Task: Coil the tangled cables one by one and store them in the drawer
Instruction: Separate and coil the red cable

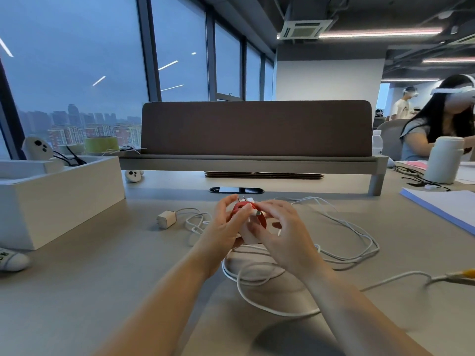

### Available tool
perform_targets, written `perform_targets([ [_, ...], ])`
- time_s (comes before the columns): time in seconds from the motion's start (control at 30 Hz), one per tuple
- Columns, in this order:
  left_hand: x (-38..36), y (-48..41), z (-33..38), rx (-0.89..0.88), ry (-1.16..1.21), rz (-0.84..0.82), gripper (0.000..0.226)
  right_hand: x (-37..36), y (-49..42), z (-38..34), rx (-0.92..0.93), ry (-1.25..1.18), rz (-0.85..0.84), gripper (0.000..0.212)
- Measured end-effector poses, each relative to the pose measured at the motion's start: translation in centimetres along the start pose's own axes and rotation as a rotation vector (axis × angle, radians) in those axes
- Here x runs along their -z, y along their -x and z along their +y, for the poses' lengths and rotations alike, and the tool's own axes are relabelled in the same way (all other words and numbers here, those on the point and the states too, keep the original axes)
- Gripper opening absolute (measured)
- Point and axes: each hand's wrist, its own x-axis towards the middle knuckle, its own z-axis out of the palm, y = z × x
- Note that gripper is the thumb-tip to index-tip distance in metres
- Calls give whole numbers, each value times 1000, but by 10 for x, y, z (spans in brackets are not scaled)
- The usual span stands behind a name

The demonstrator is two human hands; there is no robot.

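Above the middle of the desk my left hand [226, 222] grips a small coil of red cable [237, 208] wound against a white charger plug whose prongs stick up. My right hand [280, 235] pinches the free end of that red cable, a silver connector, beside the coil. Under and around both hands lie tangled white cables [344, 235] in loose loops. A white charger block [166, 219] with its own thin white cable lies to the left on the desk. No drawer is visible.
An open white box [59, 201] stands at left with a white controller behind it. A brown desk divider [257, 129] closes the back. A white bottle [443, 160] and papers [447, 206] sit at right, where another person works. A yellow-tipped cable [460, 276] lies at the right edge.
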Motion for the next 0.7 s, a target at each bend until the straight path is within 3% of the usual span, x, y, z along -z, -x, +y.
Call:
perform_targets([
  [0.1,5,0,-1,-60,-35,17,41,4,-1,0,-23,-96,0,31],
  [0.33,1,2,1,-204,-152,31,35,1,1,7,74,73,124,23],
  [0.57,0,2,1,-209,-120,8,28,0,2,9,184,177,217,6],
  [0.7,0,3,1,-172,-105,-4,13,0,1,9,226,273,183,14],
])
